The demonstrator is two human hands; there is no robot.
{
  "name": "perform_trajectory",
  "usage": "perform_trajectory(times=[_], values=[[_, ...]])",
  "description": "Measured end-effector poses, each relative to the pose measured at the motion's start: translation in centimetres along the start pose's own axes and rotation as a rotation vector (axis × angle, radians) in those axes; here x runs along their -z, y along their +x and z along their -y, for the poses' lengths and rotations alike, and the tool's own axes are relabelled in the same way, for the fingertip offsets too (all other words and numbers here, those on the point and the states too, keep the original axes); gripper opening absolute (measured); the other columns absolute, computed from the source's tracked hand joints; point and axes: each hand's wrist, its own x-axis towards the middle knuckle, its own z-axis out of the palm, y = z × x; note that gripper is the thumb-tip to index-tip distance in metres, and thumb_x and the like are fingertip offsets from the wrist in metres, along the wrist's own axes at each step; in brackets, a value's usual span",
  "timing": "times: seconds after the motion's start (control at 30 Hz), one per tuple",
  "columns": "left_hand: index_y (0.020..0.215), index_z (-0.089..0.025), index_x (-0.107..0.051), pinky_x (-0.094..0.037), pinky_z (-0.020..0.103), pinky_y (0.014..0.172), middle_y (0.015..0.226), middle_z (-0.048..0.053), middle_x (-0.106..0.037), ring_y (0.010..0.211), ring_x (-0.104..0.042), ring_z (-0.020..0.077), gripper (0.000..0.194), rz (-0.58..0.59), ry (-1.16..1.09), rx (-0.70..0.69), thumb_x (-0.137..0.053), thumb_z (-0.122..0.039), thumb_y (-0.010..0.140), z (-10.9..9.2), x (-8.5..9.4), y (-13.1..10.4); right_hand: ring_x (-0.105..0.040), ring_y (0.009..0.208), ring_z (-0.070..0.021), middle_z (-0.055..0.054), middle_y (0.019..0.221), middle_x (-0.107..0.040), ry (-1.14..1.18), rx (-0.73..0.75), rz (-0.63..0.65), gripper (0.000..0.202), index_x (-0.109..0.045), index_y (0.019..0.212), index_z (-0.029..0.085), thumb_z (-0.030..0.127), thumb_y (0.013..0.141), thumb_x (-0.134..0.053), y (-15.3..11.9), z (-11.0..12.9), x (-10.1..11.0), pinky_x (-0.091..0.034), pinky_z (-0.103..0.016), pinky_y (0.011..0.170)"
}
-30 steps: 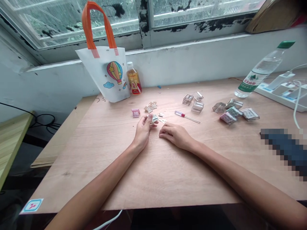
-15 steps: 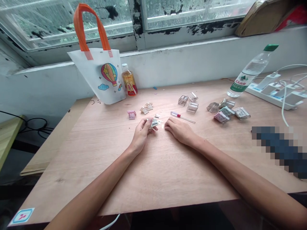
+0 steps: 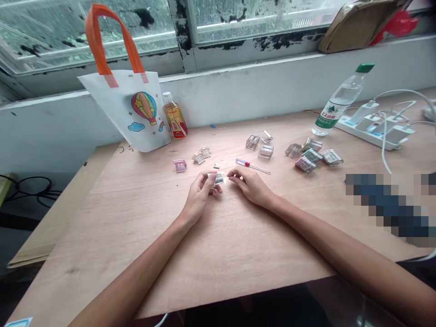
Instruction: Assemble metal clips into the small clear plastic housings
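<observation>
1. Two bare hands close together over the wooden table [image 3: 211, 254]. Clock centred on the plastic part [image 3: 218, 179], twelve toward the window [image 3: 129, 32].
2. Clamped in the left hand [image 3: 199, 195]: that part, thumb above and fingers beneath, metal side visible, probably for steadiness and a clear view.
3. At three o'clock, just beside: right hand [image 3: 254, 185], fingertips drawn together. Cannot tell whether on anything small; perhaps kept near for fine work.
4. At twelve, loose on the table: a small metal piece [image 3: 216, 166], likely set close for easy reach.
5. Near two: screwdriver [image 3: 243, 162], lying flat, handle toward the hands, tip pointing away, presumably for quick pick-up.
6. Between nine and ten: pink part [image 3: 180, 166]. Near eleven: two pale parts [image 3: 199, 157], side by side, perhaps sorted apart from the cases.
7. Between one and two: three clear cases [image 3: 265, 152]. Farther out, between two and three: five more cases [image 3: 311, 156], bunched, seemingly as a separate group.
8. Farther toward two: water bottle [image 3: 337, 106], upright, out of the way of both hands.
</observation>
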Motion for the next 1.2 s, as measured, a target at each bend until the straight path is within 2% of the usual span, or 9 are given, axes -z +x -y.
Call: perform_trajectory(times=[0.13, 0.23, 0.3, 0.47, 0.63, 0.8, 0.97, 1.07, 1.2], values=[[0.113, -0.017, -0.061, -0.046, 0.025, 0.062, 0.075, 0.000, -0.063, 0.063, -0.058, 0.0120, 0.041, 0.009, -0.010, 0.006, -0.066, -0.052, 0.092, 0.1, -0.1, 0.0, -0.063, 0.085, -0.0184, -0.005, 0.097, -0.072, 0.158, -0.074, -0.069, 0.010, -0.067, 0.095, 0.020, 0.025, 0.097, -0.058, -0.1, 0.5, 0.3, -0.048, -0.031, 0.075], [0.114, -0.018, -0.062, -0.038, 0.023, 0.053, 0.071, -0.002, -0.059, 0.054, -0.050, 0.0090, 0.043, 0.038, -0.024, 0.029, -0.069, -0.053, 0.089, 0.1, -0.1, 0.0, -0.063, 0.089, -0.0184, -0.004, 0.096, -0.071, 0.292, -0.105, -0.097, 0.012, -0.067, 0.096, 0.021, 0.031, 0.097, -0.060, -0.3, 1.0, 0.1, -0.047, -0.031, 0.079], [0.116, -0.018, -0.062, -0.037, 0.023, 0.052, 0.070, -0.003, -0.058, 0.052, -0.048, 0.0083, 0.045, 0.069, -0.030, 0.030, -0.071, -0.052, 0.089, 0.1, 0.0, 0.0, -0.062, 0.092, -0.0190, -0.004, 0.098, -0.069, 0.338, -0.101, -0.087, 0.016, -0.067, 0.096, 0.021, 0.036, 0.098, -0.060, -0.4, 1.3, -0.1, -0.048, -0.032, 0.084], [0.114, -0.018, -0.063, -0.044, 0.024, 0.058, 0.084, 0.001, -0.065, 0.065, -0.059, 0.0113, 0.046, 0.107, -0.046, -0.004, -0.079, -0.048, 0.082, 0.3, 0.1, 0.1, -0.059, 0.101, -0.0213, -0.007, 0.110, -0.065, 0.341, -0.041, -0.078, 0.020, -0.067, 0.096, 0.023, 0.042, 0.098, -0.059, -0.6, 1.9, -0.7, -0.050, -0.033, 0.084], [0.116, -0.018, -0.062, -0.049, 0.025, 0.065, 0.098, 0.005, -0.067, 0.078, -0.066, 0.0146, 0.044, 0.118, -0.132, 0.045, -0.078, -0.043, 0.084, 0.6, 0.0, 0.1, -0.059, 0.107, -0.0221, -0.008, 0.115, -0.063, 0.380, -0.096, -0.107, 0.019, -0.065, 0.097, 0.023, 0.041, 0.098, -0.058, -0.7, 1.8, -0.8, -0.050, -0.031, 0.079], [0.113, -0.015, -0.064, -0.048, 0.025, 0.062, 0.103, 0.008, -0.067, 0.076, -0.066, 0.0146, 0.037, 0.126, -0.350, 0.150, -0.070, -0.044, 0.091, 0.6, 0.1, 0.5, -0.062, 0.098, -0.0207, -0.006, 0.103, -0.067, 0.341, -0.154, -0.148, 0.017, -0.065, 0.098, 0.022, 0.038, 0.098, -0.058, -0.8, 1.7, -0.8, -0.048, -0.030, 0.075], [0.104, -0.013, -0.066, -0.046, 0.027, 0.061, 0.109, 0.013, -0.071, 0.071, -0.063, 0.0148, 0.033, 0.136, -0.501, 0.267, -0.060, -0.045, 0.096, 0.6, 0.5, 0.8, -0.061, 0.100, -0.0211, -0.006, 0.107, -0.067, 0.299, -0.159, -0.111, 0.018, -0.065, 0.098, 0.022, 0.038, 0.098, -0.058, -1.1, 1.9, -1.1, -0.049, -0.030, 0.077], [0.103, -0.013, -0.066, -0.045, 0.026, 0.060, 0.105, 0.012, -0.071, 0.070, -0.062, 0.0137, 0.034, 0.129, -0.492, 0.241, -0.062, -0.046, 0.096, 0.7, 0.4, 0.8, -0.060, 0.092, -0.0190, -0.006, 0.105, -0.066, 0.330, -0.189, -0.094, 0.019, -0.064, 0.100, 0.022, 0.040, 0.096, -0.059, -1.0, 1.7, -1.1, -0.048, -0.029, 0.072], [0.102, -0.015, -0.062, -0.045, 0.024, 0.062, 0.099, 0.006, -0.067, 0.075, -0.063, 0.0127, 0.034, 0.096, -0.437, 0.173, -0.073, -0.044, 0.089, 0.9, 0.0, 0.6, -0.050, 0.063, -0.0126, -0.001, 0.082, -0.060, 0.447, -0.282, -0.072, 0.030, -0.063, 0.110, 0.021, 0.047, 0.095, -0.059, -0.8, 1.1, -1.0, -0.040, -0.025, 0.052]])
